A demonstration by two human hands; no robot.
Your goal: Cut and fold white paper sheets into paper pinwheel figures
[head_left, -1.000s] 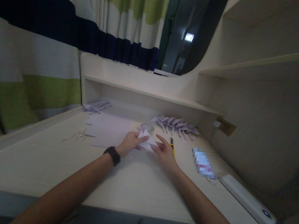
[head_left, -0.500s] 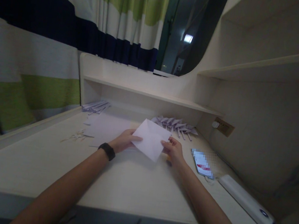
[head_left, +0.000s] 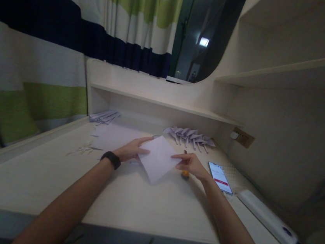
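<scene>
Grn/navy/wht curtain (head_left: 126,27) beside dk window (head_left: 210,21)

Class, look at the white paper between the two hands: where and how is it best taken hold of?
Probably by its two side corners: the left hand from the left, the right hand from the right. The white paper is turned like a diamond, pointing a corner towards each hand, and looks thin enough to pinch.

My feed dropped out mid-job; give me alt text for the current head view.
A left hand and a right hand hold a creased white paper, corner pointing down, over a pale desk. Behind lies a row of folded paper pieces on stems; a lit phone lies to the right.
</scene>
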